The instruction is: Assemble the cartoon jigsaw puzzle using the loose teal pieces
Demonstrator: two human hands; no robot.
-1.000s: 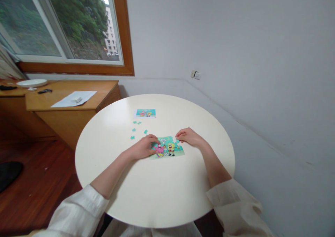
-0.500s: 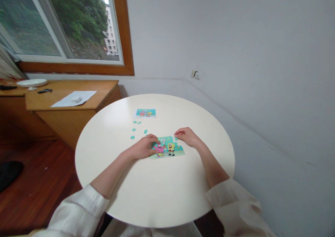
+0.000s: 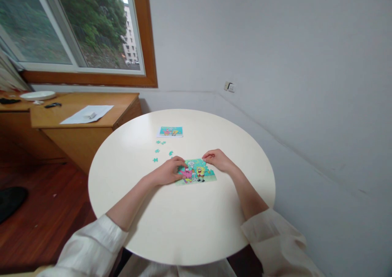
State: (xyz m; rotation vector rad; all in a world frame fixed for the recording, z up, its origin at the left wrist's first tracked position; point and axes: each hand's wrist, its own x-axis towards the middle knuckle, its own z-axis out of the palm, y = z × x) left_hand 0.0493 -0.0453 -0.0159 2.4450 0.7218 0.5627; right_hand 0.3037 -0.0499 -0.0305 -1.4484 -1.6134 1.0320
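Observation:
A partly assembled jigsaw puzzle (image 3: 200, 176) with bright cartoon figures on a teal background lies flat on the round white table (image 3: 183, 224). Its upper right side has an uneven, gapped edge. My left hand (image 3: 168, 171) curves over the puzzle's left end, thumb low and fingers high, bracing it and covering that part. At the upper right edge, my right hand (image 3: 219, 160) is closed in a pinch on a small teal puzzle piece (image 3: 204, 160), mostly hidden by the fingertips. Several loose teal pieces (image 3: 157, 151) lie beyond my left hand.
Farther back on the table lies a reference picture card (image 3: 170, 131) with the same cartoon figures. To the left stands a wooden desk (image 3: 73, 132) bearing a white paper sheet (image 3: 101, 110), a small white block and a white plate (image 3: 38, 96). A wall runs along the right.
My right hand has shifted slightly left, with its fingertips now at the puzzle's upper edge. My left hand stays in place on the puzzle.

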